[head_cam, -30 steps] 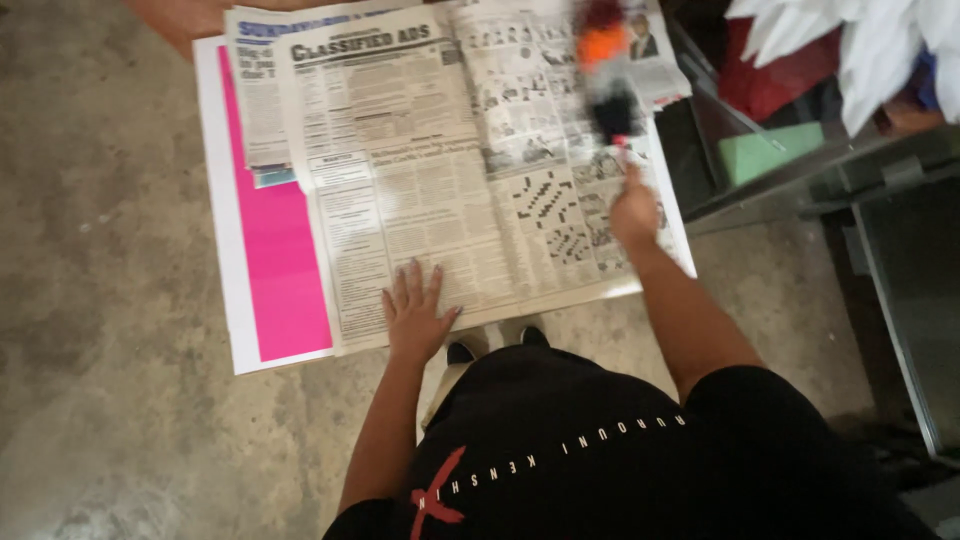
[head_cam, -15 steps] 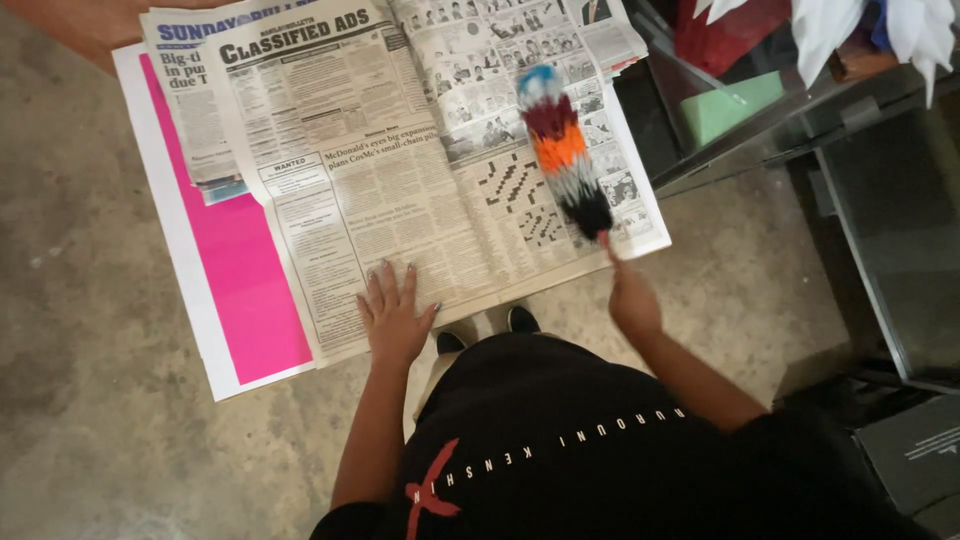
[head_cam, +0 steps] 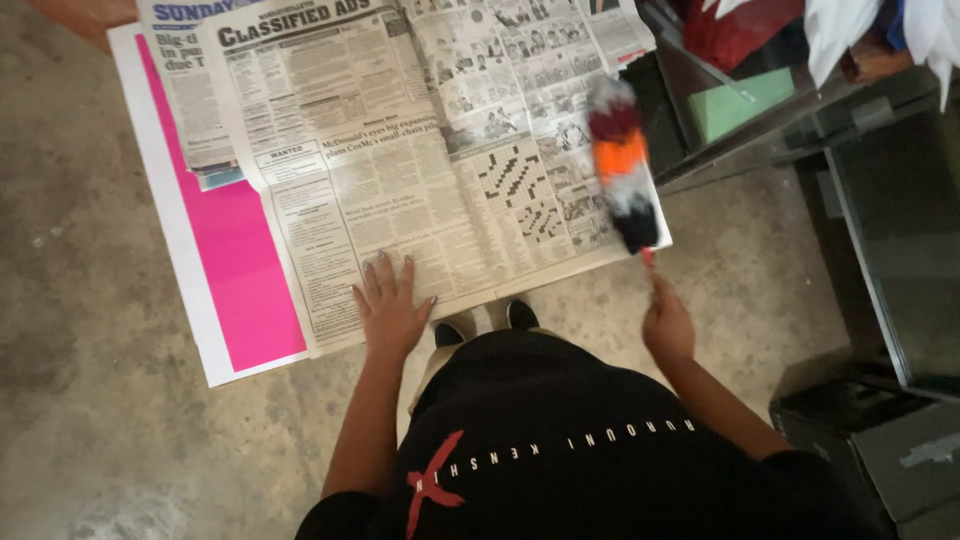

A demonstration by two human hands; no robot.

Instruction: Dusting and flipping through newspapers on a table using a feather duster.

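Observation:
An open newspaper [head_cam: 420, 150] lies spread over a pink sheet [head_cam: 235, 260] on a white board [head_cam: 165, 230]. My left hand [head_cam: 388, 308] presses flat on the newspaper's near edge, fingers apart. My right hand [head_cam: 668, 325] grips the thin handle of a feather duster [head_cam: 622, 165], whose grey, red, orange, white and black head hovers blurred over the paper's right edge, near the crossword. My black shirt fills the lower frame and my shoes [head_cam: 485, 322] show below the paper.
Bare concrete floor [head_cam: 90, 400] surrounds the board. To the right stands a glass-topped table [head_cam: 880, 190] with a green block [head_cam: 740, 100], a red object and white feathers beneath or on it. A dark box [head_cam: 880, 450] sits at the lower right.
My right hand has drawn back off the paper towards me, sweeping the duster from the top right down to the right edge. The left hand stays flat on the paper.

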